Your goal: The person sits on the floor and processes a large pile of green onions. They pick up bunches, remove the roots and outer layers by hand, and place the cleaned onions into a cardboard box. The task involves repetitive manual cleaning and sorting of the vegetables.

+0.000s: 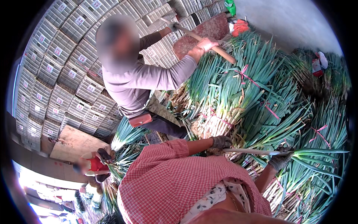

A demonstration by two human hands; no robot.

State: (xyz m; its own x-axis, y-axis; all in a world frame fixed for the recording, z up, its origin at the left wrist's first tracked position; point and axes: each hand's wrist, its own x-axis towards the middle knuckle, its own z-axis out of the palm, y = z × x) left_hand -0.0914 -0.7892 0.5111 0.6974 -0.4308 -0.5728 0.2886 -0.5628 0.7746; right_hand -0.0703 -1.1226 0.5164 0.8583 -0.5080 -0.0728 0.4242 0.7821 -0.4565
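My left hand, in a dark glove, is closed about the root end of a long green onion. Its pale stalk runs to the right, into my right hand, which is gloved too and grips it just below the leaves. The green leaves fan out beyond that hand. Right beside my hands lie piled bundles of green onions, several tied with pink ribbon. A large tied bundle leans just above my left hand, with its pale stalks and roots towards me.
At the upper left a person holds a long wooden pole over the bundles. Stacked plastic crates form a wall behind. Another person in red sits by more onions at the lower left. A pale wall stands at the upper right.
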